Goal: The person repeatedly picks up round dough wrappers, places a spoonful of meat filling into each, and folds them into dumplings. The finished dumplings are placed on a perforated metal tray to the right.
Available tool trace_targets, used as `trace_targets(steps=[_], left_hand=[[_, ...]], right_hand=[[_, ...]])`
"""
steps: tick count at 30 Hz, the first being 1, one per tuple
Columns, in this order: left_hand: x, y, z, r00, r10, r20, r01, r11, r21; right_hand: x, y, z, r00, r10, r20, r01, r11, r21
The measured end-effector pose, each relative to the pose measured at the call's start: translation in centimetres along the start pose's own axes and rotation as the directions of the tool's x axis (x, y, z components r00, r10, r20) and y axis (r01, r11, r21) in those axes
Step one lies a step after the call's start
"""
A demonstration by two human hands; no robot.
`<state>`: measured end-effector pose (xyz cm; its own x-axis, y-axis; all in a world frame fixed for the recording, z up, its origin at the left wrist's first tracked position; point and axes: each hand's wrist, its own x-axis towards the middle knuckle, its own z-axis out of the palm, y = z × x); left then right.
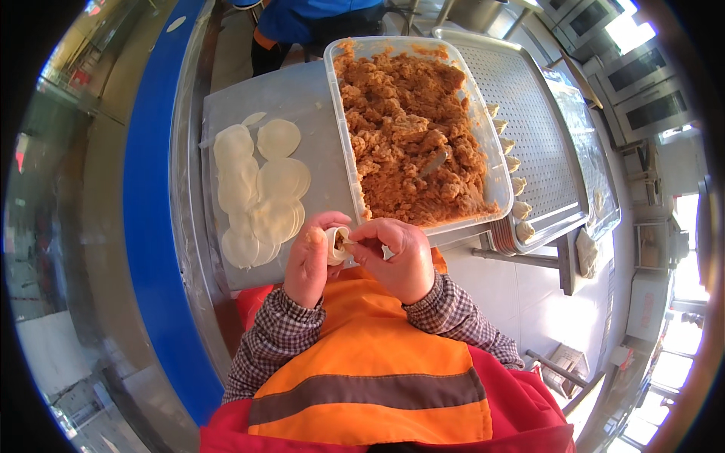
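Observation:
My left hand (308, 260) cups a small round of dough, a half-formed dumpling (337, 246), with some filling showing in its opening. At the dumpling's right rim, my right hand (396, 255) has thumb and fingers pinched together on the dough edge. Just beyond both hands, a white plastic tub (349, 162) holds a large mass of orange-brown minced filling (411, 128). A pale, flat utensil end (433, 164) pokes out of that filling. Left of the tub, overlapping round dough wrappers (264, 192) lie in rows on a grey board (321, 106).
Right of the tub is a perforated metal tray (521, 98), with several shaped dumplings (519, 185) lined along its left edge. A person in blue (310, 19) is at the far side. A blue edge strip (155, 189) runs along the left.

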<state>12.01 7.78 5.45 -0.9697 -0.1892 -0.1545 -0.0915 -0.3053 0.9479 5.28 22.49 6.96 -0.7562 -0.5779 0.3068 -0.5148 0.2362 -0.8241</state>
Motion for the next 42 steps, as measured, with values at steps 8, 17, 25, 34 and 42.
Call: trace_targets(steps=[8, 17, 25, 34, 42], left_hand=[[-0.2, -0.9, -1.3, 0.999, 0.052, -0.002, -0.05, 0.982, 0.183], [0.0, -0.8, -1.8, 0.992, 0.113, 0.053, -0.125, 0.92, 0.373], [0.0, 1.2, 0.5, 0.974, 0.223, 0.037, -0.221, 0.901, 0.373], [0.1, 2.1, 0.3, 0.995, 0.081, 0.065, -0.094, 0.968, 0.234], [0.2, 1.4, -1.2, 0.987, 0.071, 0.141, -0.114, 0.94, 0.323]], right_hand=[[0.0, -1.2, 0.1, 0.968, 0.246, 0.048, -0.25, 0.947, 0.199], [-0.6, -0.1, 0.4, 0.976, -0.201, -0.084, 0.195, 0.978, -0.076], [-0.7, 0.4, -0.5, 0.999, 0.022, 0.042, -0.027, 0.99, 0.135], [-0.5, -0.5, -0.5, 1.0, 0.013, 0.028, -0.017, 0.986, 0.163], [-0.9, -0.6, -0.7, 0.953, -0.304, -0.002, 0.302, 0.948, -0.1]])
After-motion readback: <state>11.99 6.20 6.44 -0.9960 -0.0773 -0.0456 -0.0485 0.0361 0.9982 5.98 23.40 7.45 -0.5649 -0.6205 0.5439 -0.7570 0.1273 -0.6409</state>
